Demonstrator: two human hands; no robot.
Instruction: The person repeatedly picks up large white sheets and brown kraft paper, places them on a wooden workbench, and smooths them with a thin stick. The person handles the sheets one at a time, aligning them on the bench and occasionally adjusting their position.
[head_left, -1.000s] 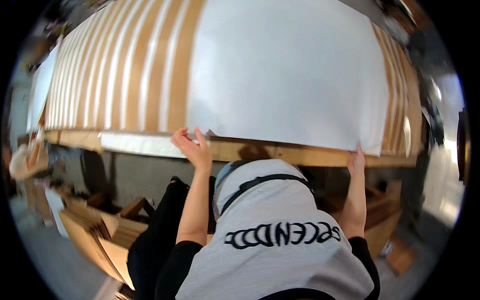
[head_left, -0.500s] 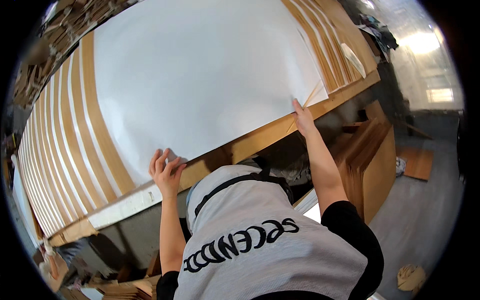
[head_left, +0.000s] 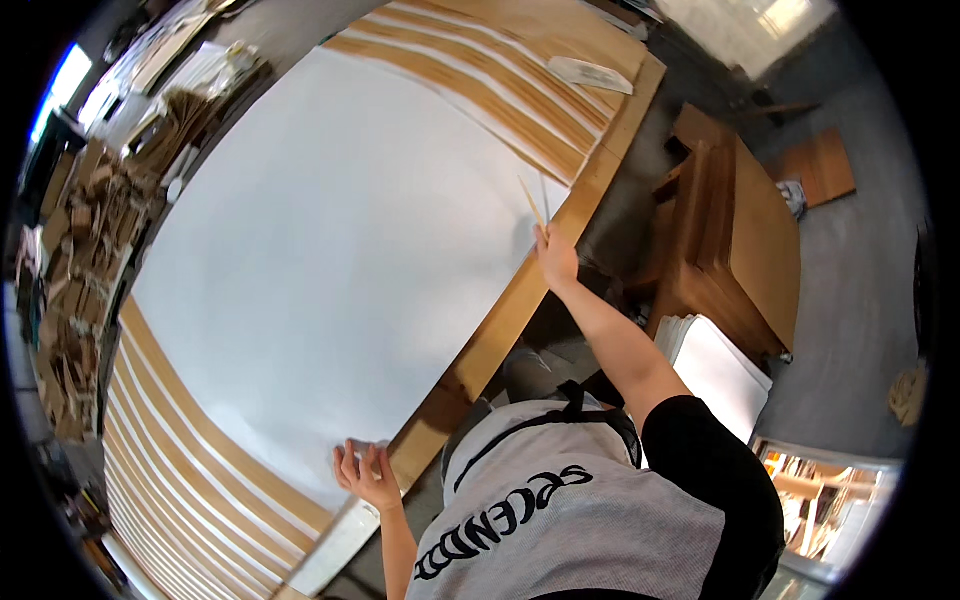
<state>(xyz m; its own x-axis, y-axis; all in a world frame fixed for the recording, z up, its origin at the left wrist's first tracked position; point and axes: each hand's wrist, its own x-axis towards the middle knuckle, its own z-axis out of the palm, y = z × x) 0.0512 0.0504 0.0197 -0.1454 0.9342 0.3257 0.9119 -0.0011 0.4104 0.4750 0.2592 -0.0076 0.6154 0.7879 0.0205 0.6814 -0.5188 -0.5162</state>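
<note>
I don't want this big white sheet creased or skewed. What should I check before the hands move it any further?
1. Left hand on the near edge of the white sheet: ok, fingers rest on it.
2. Right hand on the sheet's far corner: ok, it pinches the corner, which lifts slightly.
3. Sheet lying flat between the hands: ok, no wrinkles visible.
4. Sheet edge lined up with the wooden table edge: cannot tell, the fisheye bends the lines.
5. Sheet's top surface free of objects: ok, nothing lies on it.
6. Striped brown-and-white boards beneath lying even: cannot tell, mostly covered.
</note>
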